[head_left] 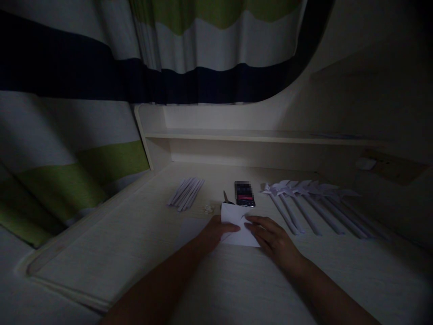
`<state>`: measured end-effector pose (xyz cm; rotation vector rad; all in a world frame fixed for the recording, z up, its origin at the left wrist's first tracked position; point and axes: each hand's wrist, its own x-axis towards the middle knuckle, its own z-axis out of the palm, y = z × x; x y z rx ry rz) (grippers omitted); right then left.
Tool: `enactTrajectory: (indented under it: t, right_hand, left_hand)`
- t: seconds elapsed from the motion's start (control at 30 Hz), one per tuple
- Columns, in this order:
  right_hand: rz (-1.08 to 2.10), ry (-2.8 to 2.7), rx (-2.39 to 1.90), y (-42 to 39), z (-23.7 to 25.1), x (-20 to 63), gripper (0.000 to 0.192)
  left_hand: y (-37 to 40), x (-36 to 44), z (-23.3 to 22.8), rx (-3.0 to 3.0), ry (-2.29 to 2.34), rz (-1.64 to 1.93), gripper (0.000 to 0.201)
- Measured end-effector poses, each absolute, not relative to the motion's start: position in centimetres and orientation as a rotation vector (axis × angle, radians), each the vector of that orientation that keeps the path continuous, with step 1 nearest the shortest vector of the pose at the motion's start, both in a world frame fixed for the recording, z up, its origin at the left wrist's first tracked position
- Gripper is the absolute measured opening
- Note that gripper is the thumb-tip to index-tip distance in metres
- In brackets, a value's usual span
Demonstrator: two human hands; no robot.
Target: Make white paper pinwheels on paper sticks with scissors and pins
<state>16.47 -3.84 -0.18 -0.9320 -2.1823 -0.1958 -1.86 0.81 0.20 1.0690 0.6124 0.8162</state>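
Observation:
A white sheet of paper (233, 214), raised off the desk at its far edge, is between my two hands. My left hand (216, 232) holds its left side, with the thumb lying across the face of the sheet. On the right side, my right hand (270, 234) has its fingertips on the paper by a small crease; its thumb is mostly hidden. Another white sheet (192, 228) lies flat beneath my left wrist. Just beyond the held paper are scissors (226, 197), partly covered by it, and a small crumpled pale bit (209, 208).
A bundle of white paper sticks (186, 194) lies at the back left. Paper pinwheels on sticks (304, 198) are lined up at the right. A phone (245, 194) lies behind the paper. A shelf (230, 135) and striped curtains (209, 54) border the desk.

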Motion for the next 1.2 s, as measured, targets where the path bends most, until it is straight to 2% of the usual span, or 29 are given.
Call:
enactTrajectory:
  t: [0.23,0.4,0.53,0.67,0.83,1.2]
  right_hand:
    - [-0.183,-2.178,-0.939,-3.8,-0.3,16.4,0.03]
    - [-0.018,-2.086,-0.941,-4.0,0.2,16.2,0.03]
    - [0.314,-1.767,-1.086,-3.8,0.7,16.3,0.019]
    - [0.793,-1.378,-1.275,-3.1,0.7,16.0,0.032]
    - [1.259,-1.117,-1.212,-2.6,-0.6,14.7,0.03]
    - [1.342,-0.898,-1.16,-2.3,-2.3,14.3,0.025]
  left_hand:
    - [1.1,-1.8,0.2,1.056,0.701,0.789,0.041]
    - [1.5,-1.8,-0.6,1.143,0.732,0.814,0.042]
    - [1.9,-2.0,-1.0,1.217,0.783,0.799,0.042]
    - [1.7,-2.2,-0.7,1.335,0.846,0.737,0.036]
    - [1.1,-2.1,-0.3,1.437,0.898,0.66,0.033]
    - [1.4,-1.8,-1.0,1.469,0.908,0.665,0.033]
